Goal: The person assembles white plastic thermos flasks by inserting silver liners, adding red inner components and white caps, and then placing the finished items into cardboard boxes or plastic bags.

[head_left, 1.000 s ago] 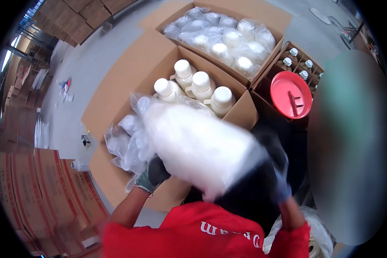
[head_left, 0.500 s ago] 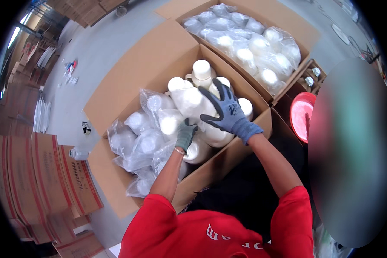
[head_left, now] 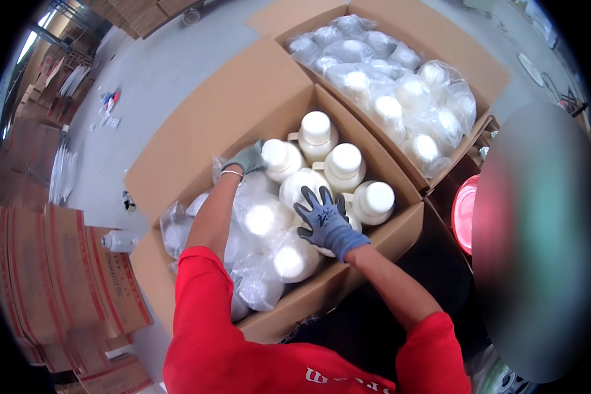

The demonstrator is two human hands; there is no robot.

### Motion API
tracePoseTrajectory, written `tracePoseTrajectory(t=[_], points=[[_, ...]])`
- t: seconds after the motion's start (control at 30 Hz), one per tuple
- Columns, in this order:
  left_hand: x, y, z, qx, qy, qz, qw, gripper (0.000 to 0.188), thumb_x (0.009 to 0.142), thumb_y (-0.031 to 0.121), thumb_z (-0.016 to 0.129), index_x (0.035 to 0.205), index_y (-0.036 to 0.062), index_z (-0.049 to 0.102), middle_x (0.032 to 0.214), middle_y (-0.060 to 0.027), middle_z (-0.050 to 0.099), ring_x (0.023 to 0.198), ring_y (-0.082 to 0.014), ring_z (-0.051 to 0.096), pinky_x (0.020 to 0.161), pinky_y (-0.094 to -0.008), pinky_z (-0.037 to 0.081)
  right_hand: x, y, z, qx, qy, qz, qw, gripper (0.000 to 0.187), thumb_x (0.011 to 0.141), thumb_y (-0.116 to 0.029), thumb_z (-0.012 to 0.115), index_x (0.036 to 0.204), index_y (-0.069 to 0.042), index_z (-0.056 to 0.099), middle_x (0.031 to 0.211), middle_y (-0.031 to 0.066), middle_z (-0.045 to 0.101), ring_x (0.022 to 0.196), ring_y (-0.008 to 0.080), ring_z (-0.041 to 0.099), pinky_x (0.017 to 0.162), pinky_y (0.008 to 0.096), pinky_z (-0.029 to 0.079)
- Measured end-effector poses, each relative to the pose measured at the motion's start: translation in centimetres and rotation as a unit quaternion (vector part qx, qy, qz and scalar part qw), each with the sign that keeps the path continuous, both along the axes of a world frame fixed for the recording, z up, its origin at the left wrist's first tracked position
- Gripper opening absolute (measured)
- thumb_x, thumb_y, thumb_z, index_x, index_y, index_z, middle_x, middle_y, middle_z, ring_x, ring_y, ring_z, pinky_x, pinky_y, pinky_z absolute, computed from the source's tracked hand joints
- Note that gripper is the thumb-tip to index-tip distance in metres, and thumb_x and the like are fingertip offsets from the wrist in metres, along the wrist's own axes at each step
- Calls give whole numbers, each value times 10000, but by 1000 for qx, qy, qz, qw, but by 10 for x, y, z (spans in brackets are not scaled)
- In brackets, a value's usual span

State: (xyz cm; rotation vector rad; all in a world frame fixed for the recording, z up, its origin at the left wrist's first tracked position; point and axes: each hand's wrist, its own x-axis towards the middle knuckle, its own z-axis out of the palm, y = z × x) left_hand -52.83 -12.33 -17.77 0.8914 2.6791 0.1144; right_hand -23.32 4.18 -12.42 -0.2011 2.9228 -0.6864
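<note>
My left hand, in a grey-green glove, reaches to the far left side of an open cardboard box. Its fingers lie extended beside a white-capped jug, over clear plastic bagging; their tips are partly hidden. My right hand, in a blue-grey glove with dark fingertips, spreads its fingers over a rounded white jug in the middle of the box. Several unbagged white jugs with handles stand upright at the box's right side, among them one in the corner. Jugs in clear bags fill the left part.
A second open box of bagged white jugs adjoins at the far right. A red basin sits to the right. Stacked cartons stand at left, with a clear plastic bottle near the box.
My left hand has moved from the middle to the box's far left side. My right hand has come lower and nearer. More capped jugs show unbagged at the right.
</note>
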Motion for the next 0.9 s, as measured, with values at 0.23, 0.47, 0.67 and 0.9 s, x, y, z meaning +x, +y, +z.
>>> tracePoseTrajectory(t=[0.23,0.47,0.67,0.9], points=[[47,33,-4,259,3,58,964,969,577,288,884,1361,9,387,1286,-225,523,1188,-352,533,997,-424,446,-3,43,30,-126,157,-171,965,695,807,-408,639,1393,-102,425,1341,180,473,1214,344,471,961,495,402],[166,85,96,481,34,-133,866,929,630,290,883,1362,-16,397,1270,-203,542,1161,-313,548,979,-408,449,-34,72,27,-645,121,-286,698,537,785,-238,790,1241,-52,576,1232,124,546,1088,179,531,897,301,476],[77,49,14,101,169,46,979,766,708,391,789,1351,123,468,1306,-212,489,1161,-412,522,958,-468,454,6,215,59,-375,82,-391,837,262,830,-202,726,1046,-73,654,761,3,624,596,140,565,545,309,481],[53,39,56,0,170,-2,985,907,628,471,819,1398,197,426,1192,-160,540,1134,-347,533,936,-489,439,169,306,22,49,49,-395,916,310,881,-183,563,1182,-106,564,1016,181,648,913,351,628,784,463,494]])
